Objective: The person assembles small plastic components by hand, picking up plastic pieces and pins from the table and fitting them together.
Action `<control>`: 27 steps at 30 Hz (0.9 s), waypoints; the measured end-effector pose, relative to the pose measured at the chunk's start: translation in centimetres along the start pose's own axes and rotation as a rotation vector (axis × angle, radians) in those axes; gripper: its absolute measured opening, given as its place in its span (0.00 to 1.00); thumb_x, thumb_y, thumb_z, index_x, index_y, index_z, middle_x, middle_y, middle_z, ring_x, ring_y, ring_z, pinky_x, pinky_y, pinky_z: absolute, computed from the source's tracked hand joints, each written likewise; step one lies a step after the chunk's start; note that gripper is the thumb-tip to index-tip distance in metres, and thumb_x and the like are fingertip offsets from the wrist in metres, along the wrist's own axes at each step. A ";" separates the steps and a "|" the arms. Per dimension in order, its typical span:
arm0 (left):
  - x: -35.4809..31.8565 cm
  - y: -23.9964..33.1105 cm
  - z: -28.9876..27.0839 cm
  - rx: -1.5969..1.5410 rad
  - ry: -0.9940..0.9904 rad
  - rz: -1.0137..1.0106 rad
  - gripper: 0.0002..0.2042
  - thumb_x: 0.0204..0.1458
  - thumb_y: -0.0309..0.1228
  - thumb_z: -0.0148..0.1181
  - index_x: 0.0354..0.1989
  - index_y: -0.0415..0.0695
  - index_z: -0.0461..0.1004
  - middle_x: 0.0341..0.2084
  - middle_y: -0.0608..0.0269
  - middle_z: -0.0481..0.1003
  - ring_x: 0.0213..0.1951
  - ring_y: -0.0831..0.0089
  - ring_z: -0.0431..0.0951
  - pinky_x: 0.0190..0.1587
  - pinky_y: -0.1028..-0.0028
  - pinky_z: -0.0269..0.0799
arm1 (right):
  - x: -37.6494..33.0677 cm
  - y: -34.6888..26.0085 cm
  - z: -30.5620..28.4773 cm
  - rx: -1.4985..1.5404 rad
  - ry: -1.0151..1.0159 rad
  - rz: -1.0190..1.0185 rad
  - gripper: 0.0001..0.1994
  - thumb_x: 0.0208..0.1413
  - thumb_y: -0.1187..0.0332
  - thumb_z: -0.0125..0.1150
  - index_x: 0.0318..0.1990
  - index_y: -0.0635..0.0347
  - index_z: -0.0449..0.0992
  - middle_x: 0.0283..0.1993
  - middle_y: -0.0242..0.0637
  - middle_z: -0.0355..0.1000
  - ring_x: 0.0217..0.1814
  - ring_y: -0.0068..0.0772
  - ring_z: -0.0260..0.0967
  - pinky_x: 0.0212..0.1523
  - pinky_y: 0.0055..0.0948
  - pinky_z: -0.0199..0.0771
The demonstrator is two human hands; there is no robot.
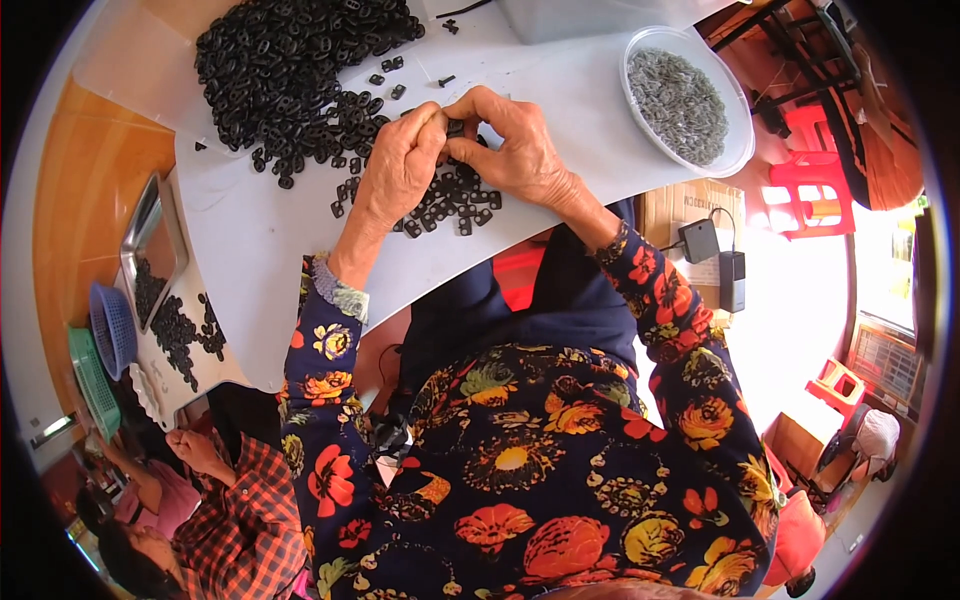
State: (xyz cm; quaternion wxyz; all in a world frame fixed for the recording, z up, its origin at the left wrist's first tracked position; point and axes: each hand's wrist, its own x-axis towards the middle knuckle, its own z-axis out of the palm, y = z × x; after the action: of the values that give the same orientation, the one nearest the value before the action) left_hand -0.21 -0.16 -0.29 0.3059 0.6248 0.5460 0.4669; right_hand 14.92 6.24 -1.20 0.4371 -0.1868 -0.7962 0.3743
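Note:
My left hand (405,165) and my right hand (518,150) meet above the white table (560,100), with the fingers of both drawn into a pinch. A small black plastic piece (455,127) shows at the right fingertips, partly covered by them. Whatever the left fingers grip is hidden behind them. Just below the hands lies a loose spread of small black two-holed pieces (440,208). Beyond my left hand rises a large heap of similar black pieces (290,70), trailing down toward the wrist. A black pin-like piece (447,80) lies beyond the hands.
At the right table edge stands a round white tub (745,135) of small greyish clear pieces. A translucent bin (590,18) is at the back. To the left are a metal tray (172,232), a blue basket (112,330) and a co-worker in a checked shirt (245,510). Red stools (810,185) stand right.

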 end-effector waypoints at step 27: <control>-0.3 0.0 0.7 -0.025 0.094 -0.006 0.13 0.61 0.33 0.45 0.27 0.38 0.58 0.15 0.64 0.54 0.20 0.78 0.52 0.21 0.73 0.53 | 0.2 -0.5 -0.4 0.054 0.005 0.038 0.12 0.43 0.74 0.68 0.36 0.65 0.75 0.24 0.37 0.73 0.26 0.29 0.71 0.31 0.26 0.72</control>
State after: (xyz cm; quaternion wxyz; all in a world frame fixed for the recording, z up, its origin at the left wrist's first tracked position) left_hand 0.41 -0.34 -0.61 0.2891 0.5968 0.5555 0.5017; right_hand 15.15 6.28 -0.57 0.4368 -0.1910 -0.7811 0.4033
